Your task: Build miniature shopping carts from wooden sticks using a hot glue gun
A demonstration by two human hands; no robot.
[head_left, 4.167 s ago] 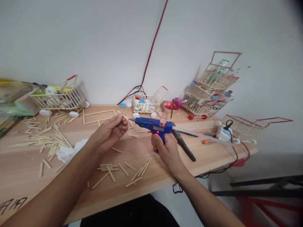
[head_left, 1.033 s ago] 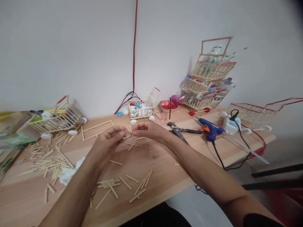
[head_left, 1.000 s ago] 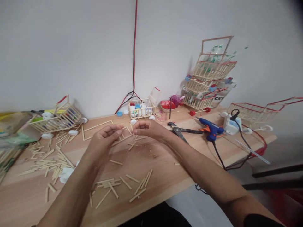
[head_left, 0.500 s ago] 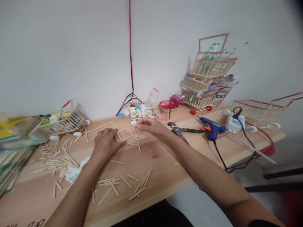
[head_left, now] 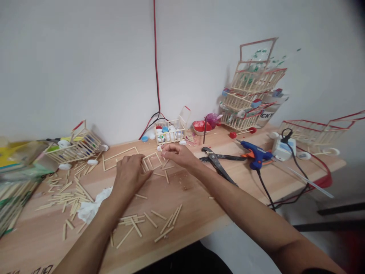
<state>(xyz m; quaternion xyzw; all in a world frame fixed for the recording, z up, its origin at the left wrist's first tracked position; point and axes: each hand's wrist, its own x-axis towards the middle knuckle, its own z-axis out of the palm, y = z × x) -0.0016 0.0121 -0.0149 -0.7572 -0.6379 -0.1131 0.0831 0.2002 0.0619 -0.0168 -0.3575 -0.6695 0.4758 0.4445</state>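
A small frame of glued wooden sticks [head_left: 152,160] lies on the wooden table [head_left: 199,201] between my hands. My left hand [head_left: 129,175] rests on the table at the frame's left side, fingers curled onto its edge. My right hand [head_left: 175,154] pinches the frame's right end with thumb and fingers. A larger stick rectangle [head_left: 119,156] lies just behind the left hand. The blue glue gun [head_left: 255,153] lies on the table to the right, apart from both hands.
Black scissors [head_left: 216,161] lie right of my right hand. Loose sticks [head_left: 148,220] are scattered near the front edge and at the left [head_left: 68,190]. Stick carts stand at the back: left [head_left: 75,142], middle [head_left: 169,131], stacked right [head_left: 252,95]. A white tissue [head_left: 91,203] lies by my left forearm.
The glue gun, held by my right hand earlier, now lies on the table. Both hands came down from holding the small frame in the air to pressing it on the table.
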